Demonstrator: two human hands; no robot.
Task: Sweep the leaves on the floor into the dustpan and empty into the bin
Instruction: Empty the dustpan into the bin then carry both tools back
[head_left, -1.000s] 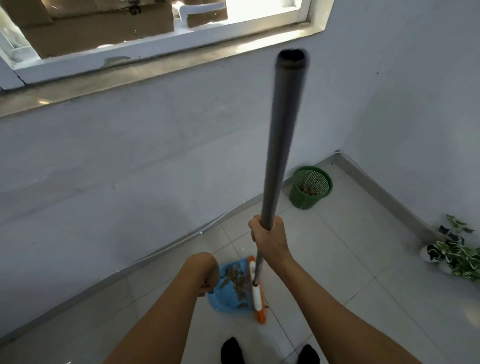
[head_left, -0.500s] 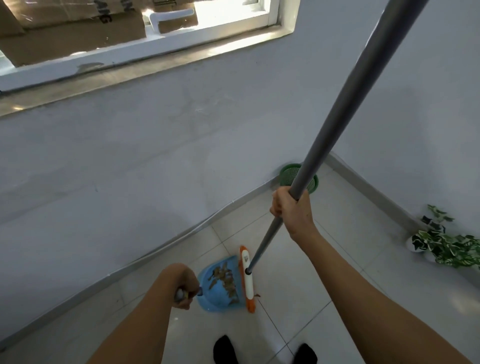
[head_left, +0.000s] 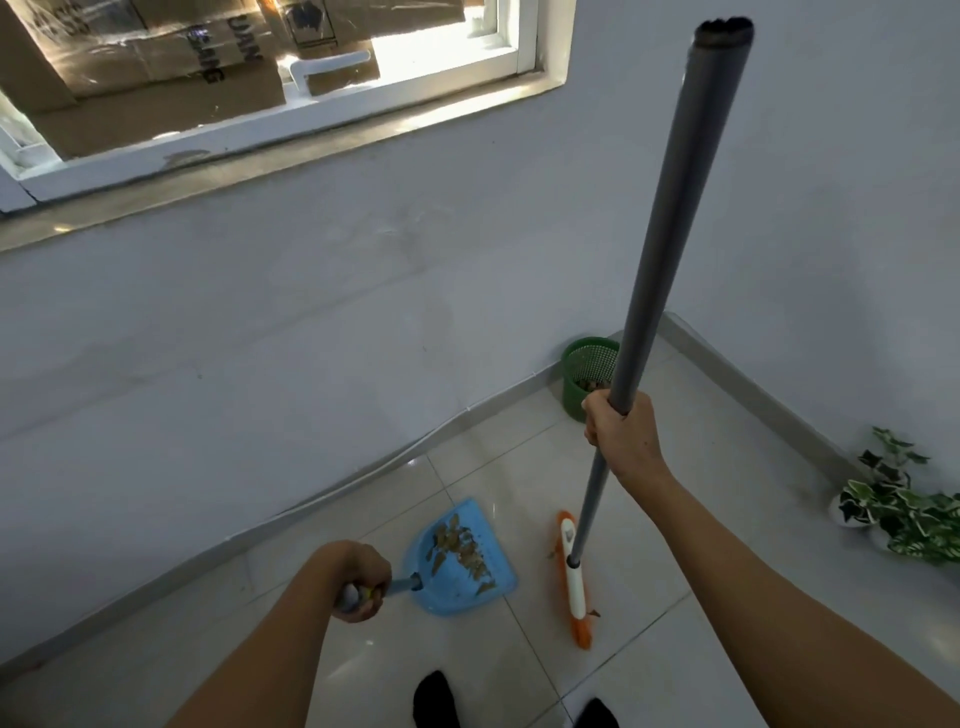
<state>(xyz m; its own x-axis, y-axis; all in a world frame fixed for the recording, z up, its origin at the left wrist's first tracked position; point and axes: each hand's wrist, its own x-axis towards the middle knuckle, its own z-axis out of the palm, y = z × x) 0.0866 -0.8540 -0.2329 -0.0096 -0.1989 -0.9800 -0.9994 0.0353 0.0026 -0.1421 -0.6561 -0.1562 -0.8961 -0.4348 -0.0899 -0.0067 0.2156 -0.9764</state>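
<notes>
1. Blue plastic, flat and shovel-shaped, the dustpan (head_left: 441, 592) sits low at the floor (head_left: 701, 519) just ahead of your feet (head_left: 436, 699). Whether it touches the tiles cannot be told. Its wide mouth faces the broom head (head_left: 574, 577).
2. Dry brown leaves (head_left: 462, 545) lie in a crinkled scatter across the pan.
3. Your left grip (head_left: 358, 579) is curled tight round the dustpan's round grey handle (head_left: 402, 586), with a bit of yellow showing under the fingers.
4. Your right grip (head_left: 621, 434) is wrapped fully round the smooth grey broom pole (head_left: 670, 208) on its lower half. The pole stands nearly upright, its dark hollow top end toward you.
5. That broom head is long and narrow, orange with a white plastic spine. It rests on the tiles just right of the dustpan, with a strip of bare tile between them and small brown scraps beside it.
6. Green, round and perforated like mesh, the bin (head_left: 584, 376) stands in the corner where the two walls meet, with brown bits inside. The pole crosses its right side and your right grip overlaps its lower edge.
7. The floor is glossy pale tile with thin grout lines, and the wall (head_left: 311, 338) is matt grey paint.
8. A plant (head_left: 904, 519) with variegated leaves sits by the right wall, well apart. Cardboard boxes (head_left: 156, 78) show behind the white-framed window (head_left: 332, 106)
</notes>
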